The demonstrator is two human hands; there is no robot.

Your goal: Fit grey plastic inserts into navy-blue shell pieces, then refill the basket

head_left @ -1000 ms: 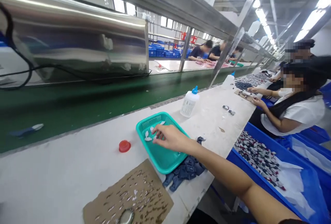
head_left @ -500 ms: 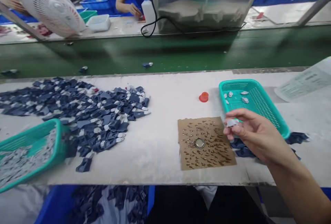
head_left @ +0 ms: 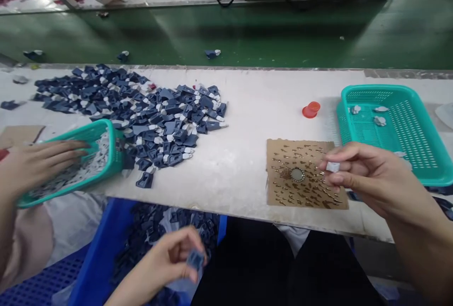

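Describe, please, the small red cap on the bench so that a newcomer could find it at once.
Start at the white bench in front of the green conveyor belt. Find the teal basket at its right end; the red cap lies just left of it, beyond the brown cardboard sheet. It is the only round red piece there.

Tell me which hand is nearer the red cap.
Right. The right hand is just below and right of the red cap; the left hand is far lower left, off the table's edge.

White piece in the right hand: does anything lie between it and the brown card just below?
Nothing visible does. The right hand pinches the white piece at the card's right edge, with only open air beneath. The left hand holds a blue piece lower down, clear of both.
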